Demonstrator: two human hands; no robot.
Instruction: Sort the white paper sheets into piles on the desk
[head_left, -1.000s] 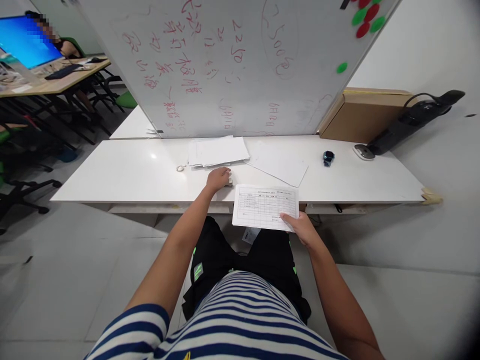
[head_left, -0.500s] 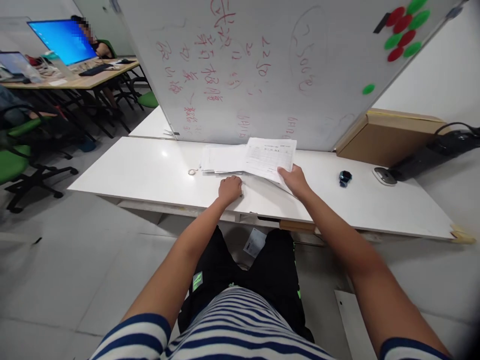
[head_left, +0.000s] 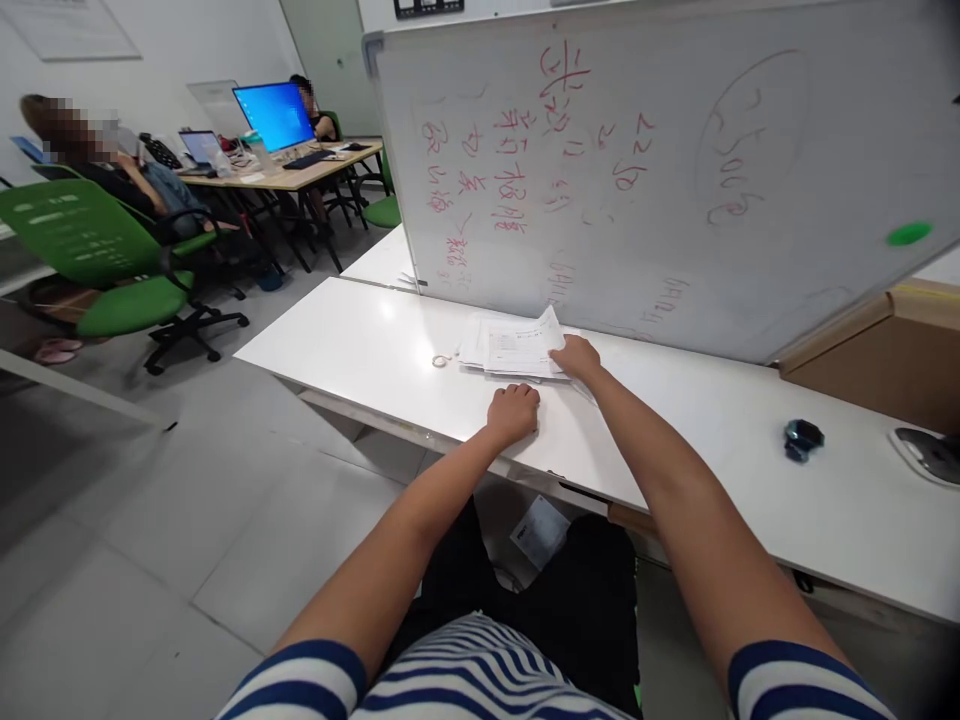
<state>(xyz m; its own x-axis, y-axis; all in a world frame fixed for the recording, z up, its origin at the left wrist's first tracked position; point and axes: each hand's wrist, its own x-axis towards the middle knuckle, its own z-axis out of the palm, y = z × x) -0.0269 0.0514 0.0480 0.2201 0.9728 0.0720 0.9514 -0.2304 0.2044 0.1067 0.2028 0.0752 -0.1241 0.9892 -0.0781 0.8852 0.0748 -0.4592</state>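
Note:
My right hand [head_left: 576,358] grips the edge of a printed form sheet [head_left: 517,345] and holds it on top of a small stack of white papers [head_left: 474,352] near the foot of the whiteboard. My left hand [head_left: 513,412] rests closed as a fist on the white table [head_left: 352,345], just in front of the stack; what it covers, if anything, is hidden. A small ring-shaped object [head_left: 440,360] lies on the table to the left of the papers.
A large whiteboard [head_left: 660,170] with red writing stands along the table's far edge. A small blue-black device [head_left: 803,437], a grey mouse [head_left: 928,452] and a cardboard box [head_left: 885,350] sit at the right. Green chairs [head_left: 97,260], desks, a monitor [head_left: 274,114] and seated people are at the left.
My right hand has carried the printed sheet from near my lap up onto the paper stack by the whiteboard. My left fist stayed on the table. My view has swung leftward.

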